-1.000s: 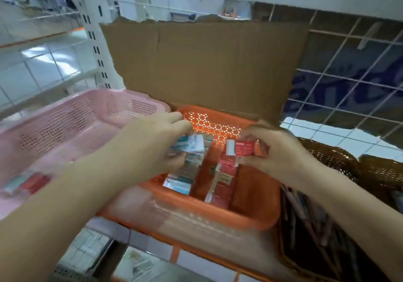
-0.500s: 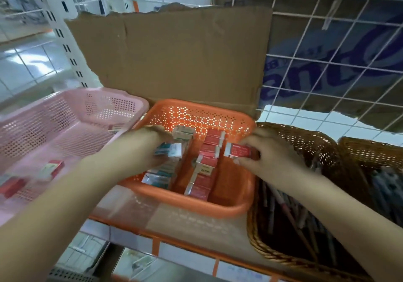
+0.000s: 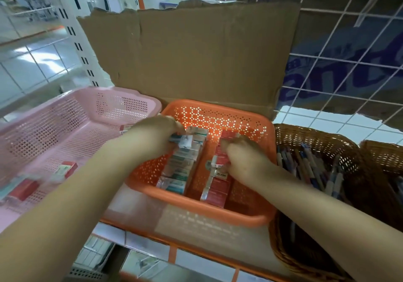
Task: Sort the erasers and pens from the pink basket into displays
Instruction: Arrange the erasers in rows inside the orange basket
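Both hands are inside the orange basket [image 3: 250, 215] on the shelf. My left hand [image 3: 154, 135] grips a teal-and-white eraser [image 3: 182, 141] at the far end of the teal row of erasers [image 3: 180, 168]. My right hand [image 3: 244, 157] is curled down over the red row of erasers [image 3: 216, 192], its fingertips on a red eraser that it mostly hides. To the left stands the pink basket [image 3: 72, 116], with a few loose red and green erasers [image 3: 67, 168] on its floor.
A brown wicker basket [image 3: 305, 253] full of pens [image 3: 311, 168] stands right of the orange one, and a second wicker basket [image 3: 386, 153] lies beyond it. A cardboard sheet [image 3: 192, 52] leans against the wire grid behind. The shelf's front edge [image 3: 174, 251] is orange.
Both hands have moved down and forward into the orange basket. The red eraser held up by my right hand is now lowered onto the red row. The camera has shifted left and closer.
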